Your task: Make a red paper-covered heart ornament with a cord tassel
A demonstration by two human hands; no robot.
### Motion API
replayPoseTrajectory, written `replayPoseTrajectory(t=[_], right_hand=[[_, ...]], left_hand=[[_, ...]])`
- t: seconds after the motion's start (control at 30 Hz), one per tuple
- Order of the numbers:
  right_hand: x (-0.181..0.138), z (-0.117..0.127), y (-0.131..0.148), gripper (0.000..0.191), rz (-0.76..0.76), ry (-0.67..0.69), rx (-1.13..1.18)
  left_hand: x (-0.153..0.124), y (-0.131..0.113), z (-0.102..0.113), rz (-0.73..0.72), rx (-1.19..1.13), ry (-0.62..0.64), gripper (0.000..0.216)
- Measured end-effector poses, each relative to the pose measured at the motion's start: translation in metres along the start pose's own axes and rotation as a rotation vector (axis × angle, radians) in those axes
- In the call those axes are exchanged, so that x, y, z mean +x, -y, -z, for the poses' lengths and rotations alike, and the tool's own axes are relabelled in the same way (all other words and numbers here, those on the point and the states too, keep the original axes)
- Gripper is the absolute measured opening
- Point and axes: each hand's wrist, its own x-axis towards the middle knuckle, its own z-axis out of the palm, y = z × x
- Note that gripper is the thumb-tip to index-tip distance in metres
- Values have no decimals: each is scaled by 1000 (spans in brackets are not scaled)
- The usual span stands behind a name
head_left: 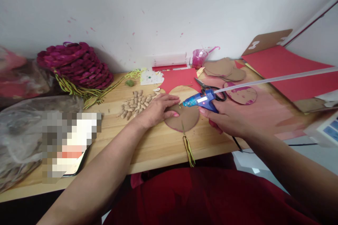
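Note:
My right hand (224, 116) is closed round the handle of a blue hot glue gun (195, 101). A long clear glue stick (264, 81) runs out of its back end to the right. The gun's nozzle is just above a round brown cardboard disc (185, 117). My left hand (158, 108) rests on the disc's left part, thumb and fingers stretched out and apart. A thin cord lies on the disc, and its yellow-green tassel (188, 149) hangs over the table's front edge. Just left of my left hand is a pile of peanuts (136, 103) in their shells.
Black-handled scissors (219, 93) lie behind the gun, beside a pink-stained disc (241, 94). Further back are stacked cardboard discs (223, 68) and a pink-stained cup (199, 57). Red sheets (287, 66) lie right. A magenta peanut-covered stack (76, 63), plastic bags (21, 123) and a phone (76, 147) occupy the left.

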Motion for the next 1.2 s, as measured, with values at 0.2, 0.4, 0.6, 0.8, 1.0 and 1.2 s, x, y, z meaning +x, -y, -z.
replayPoseTrajectory(t=[0.2,0.4,0.6,0.8,1.0,1.2], right_hand=[[-3,1,-2,31,13,12,19],[-7,1,-3,35,-4,34,43],[-4,3,-6,31,-87,68,193],[7,-1,-5,29,-146,71,303],[12,-1,-6,23,-198,55,344],[10,-3,-15,25,-235,87,439]], left_hand=[[0,-1,1,25,6,8,47],[0,-3,2,34,0,14,47],[0,-2,2,19,5,11,51],[0,-1,1,10,2,2,49],[0,-1,1,15,1,10,49],[-1,0,1,30,4,17,47]])
